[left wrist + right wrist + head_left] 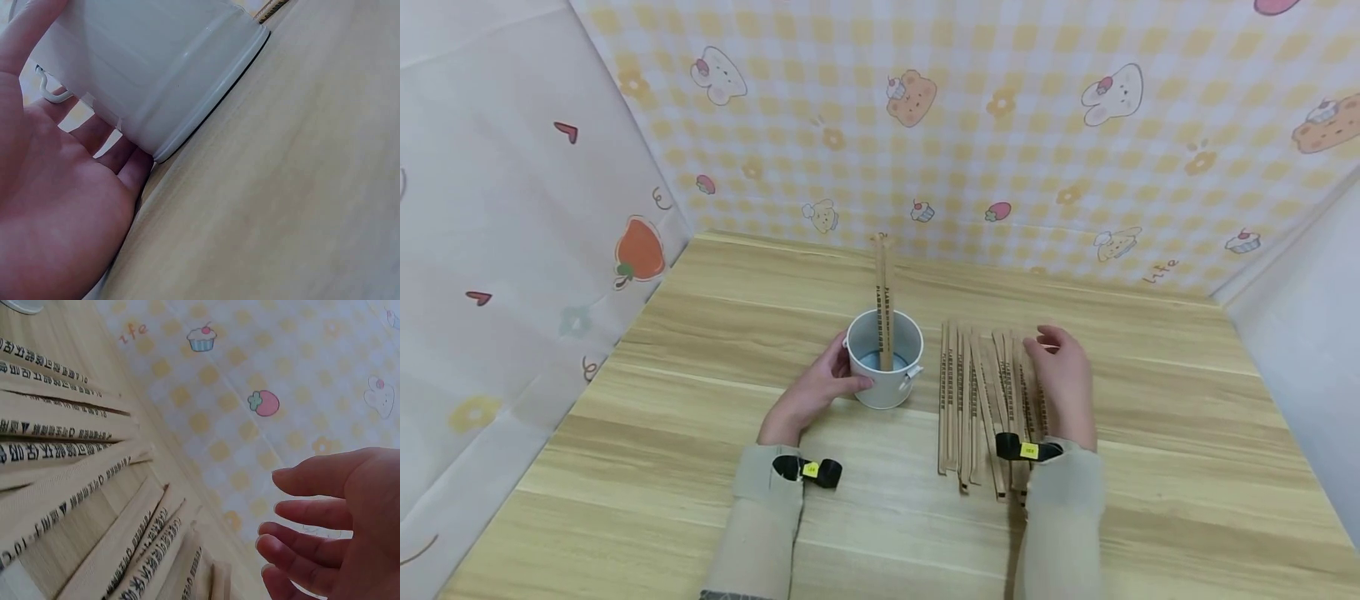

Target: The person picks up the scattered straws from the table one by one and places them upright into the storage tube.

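Dial centred on the white bucket, twelve at the far side, as I see it from behind the person. One patterned cloth [970,150], yellow check printed with bears, rabbits, cupcakes and strawberries, across twelve. One white side cloth [512,167], printed with hearts and a large strawberry, at ten. One wood-grain table [700,367], pale with darker streaks, beneath everything. Two pale sleeves, left sleeve [756,533] at seven, right sleeve [1063,525] at five. One white bucket [883,392], round, standing on the table, a handle fitting [914,372] near four. One left hand [816,387], at eight, gripping the bucket: thumb against the near wall, fingers bent around the outer side. One right hand [1065,375], at three, held over the far right end of the loose packets, fingers lightly bent and spread from the thumb, nothing between them. One group of loose packets [987,412], slim, brown, dark-lettered, from three to five, lying roughly side by side, some aslant and overlapping. Two upright packets [888,317], same kind, inside the bucket, tops well past its rim toward twelve. Two black wrist cameras [829,473], yellow-labelled, one per cuff.
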### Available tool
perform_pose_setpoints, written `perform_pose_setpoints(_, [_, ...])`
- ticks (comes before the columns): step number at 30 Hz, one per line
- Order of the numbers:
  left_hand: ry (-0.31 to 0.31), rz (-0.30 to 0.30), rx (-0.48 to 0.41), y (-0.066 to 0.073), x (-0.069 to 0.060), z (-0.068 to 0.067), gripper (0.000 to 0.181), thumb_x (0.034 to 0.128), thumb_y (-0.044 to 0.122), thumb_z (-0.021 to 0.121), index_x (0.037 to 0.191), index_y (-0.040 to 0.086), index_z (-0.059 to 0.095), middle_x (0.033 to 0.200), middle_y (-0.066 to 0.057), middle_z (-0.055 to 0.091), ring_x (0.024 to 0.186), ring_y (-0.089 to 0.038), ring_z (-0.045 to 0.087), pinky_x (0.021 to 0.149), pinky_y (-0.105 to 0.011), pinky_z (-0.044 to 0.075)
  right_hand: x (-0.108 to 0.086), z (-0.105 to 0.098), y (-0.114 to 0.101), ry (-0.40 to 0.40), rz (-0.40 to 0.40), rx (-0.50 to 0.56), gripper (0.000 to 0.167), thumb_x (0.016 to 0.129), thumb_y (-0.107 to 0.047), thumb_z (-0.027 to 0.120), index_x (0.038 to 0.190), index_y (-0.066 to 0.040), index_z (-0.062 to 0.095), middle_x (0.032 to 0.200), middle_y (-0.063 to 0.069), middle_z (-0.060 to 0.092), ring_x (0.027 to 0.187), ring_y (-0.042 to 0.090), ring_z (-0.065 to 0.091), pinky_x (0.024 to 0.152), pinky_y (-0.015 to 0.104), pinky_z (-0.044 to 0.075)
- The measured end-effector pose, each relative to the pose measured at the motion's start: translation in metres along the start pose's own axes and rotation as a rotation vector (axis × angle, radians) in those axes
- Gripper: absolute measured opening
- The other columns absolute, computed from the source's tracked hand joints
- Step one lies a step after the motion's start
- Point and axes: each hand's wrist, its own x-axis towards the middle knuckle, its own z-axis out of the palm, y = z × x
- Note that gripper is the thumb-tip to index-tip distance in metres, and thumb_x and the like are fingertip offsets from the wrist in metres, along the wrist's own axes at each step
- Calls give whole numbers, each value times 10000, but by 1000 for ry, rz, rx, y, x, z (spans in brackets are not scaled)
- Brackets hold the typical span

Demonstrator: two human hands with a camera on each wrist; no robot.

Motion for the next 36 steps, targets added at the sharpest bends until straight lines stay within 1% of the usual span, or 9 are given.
perform_pose_setpoints(3, [-3, 5, -2, -1, 1, 0, 782, 769, 73, 676, 1397, 203, 229, 1404, -64, 275, 1316, -193, 189, 1071, -364, 148, 0, -4, 7, -20, 19, -6, 532, 898, -369, 468, 1331, -68, 399, 1239, 149, 469, 1088, 301, 443, 852, 445, 406])
perform_pose_setpoints(8, [-10, 11, -10, 1, 2, 0, 778, 772, 68, 674, 1396, 204, 230, 1412, -69, 263, 1320, -195, 180, 1071, -360, 146, 2, -10, 17, -50, 37, -71, 543, 904, -351, 454, 1329, -22, 383, 1227, 205, 467, 1069, 353, 459, 850, 475, 403])
perform_pose_setpoints(15, [-3, -3, 0, 2, 2, 1, 770, 773, 84, 678, 1391, 215, 238, 1404, -38, 273, 1314, -169, 188, 1071, -356, 151, 2, -13, 25, -154, 70, -159, 606, 892, -323, 489, 1337, 50, 317, 1240, 280, 429, 1078, 405, 444, 863, 501, 400])
perform_pose_setpoints(18, [-1, -4, 1, 1, 2, 0, 783, 771, 86, 680, 1398, 215, 227, 1404, -40, 271, 1314, -175, 188, 1071, -363, 149, 2, -12, 28, -171, 77, -195, 594, 881, -295, 511, 1318, 66, 334, 1220, 285, 447, 1056, 397, 467, 845, 485, 419])
perform_pose_setpoints(24, [-1, -3, -7, -1, 1, 0, 806, 769, 78, 680, 1408, 201, 207, 1408, -54, 264, 1315, -189, 184, 1072, -374, 145, 0, -10, 30, -168, 105, -213, 567, 863, -242, 542, 1299, 64, 349, 1199, 271, 465, 1040, 380, 481, 825, 480, 430])
perform_pose_setpoints(26, [-1, -6, -5, -1, 0, 0, 809, 768, 84, 682, 1410, 203, 204, 1409, -53, 262, 1317, -191, 180, 1072, -377, 143, -1, -10, 30, -167, 111, -218, 539, 860, -239, 549, 1273, 64, 380, 1180, 266, 478, 1017, 374, 492, 802, 472, 440])
perform_pose_setpoints(30, [1, -17, 4, -1, 0, 0, 804, 767, 103, 688, 1406, 213, 213, 1405, -44, 272, 1315, -186, 187, 1071, -373, 147, -3, -9, 29, -160, 122, -229, 421, 856, -223, 553, 1163, 55, 479, 1102, 235, 523, 917, 335, 527, 712, 421, 466])
perform_pose_setpoints(33, [1, -20, 6, -1, 0, 0, 797, 768, 108, 688, 1404, 219, 219, 1404, -36, 277, 1313, -174, 192, 1071, -363, 150, -3, -9, 30, -142, 112, -254, 337, 851, -217, 560, 1064, 44, 538, 1013, 204, 563, 819, 292, 543, 640, 369, 465])
perform_pose_setpoints(36, [0, -16, 10, -1, 0, 0, 797, 772, 108, 684, 1406, 214, 213, 1410, -42, 270, 1316, -177, 184, 1072, -367, 144, -3, -10, 31, -126, 100, -268, 295, 849, -226, 564, 984, 35, 584, 931, 174, 594, 744, 251, 542, 594, 334, 453])
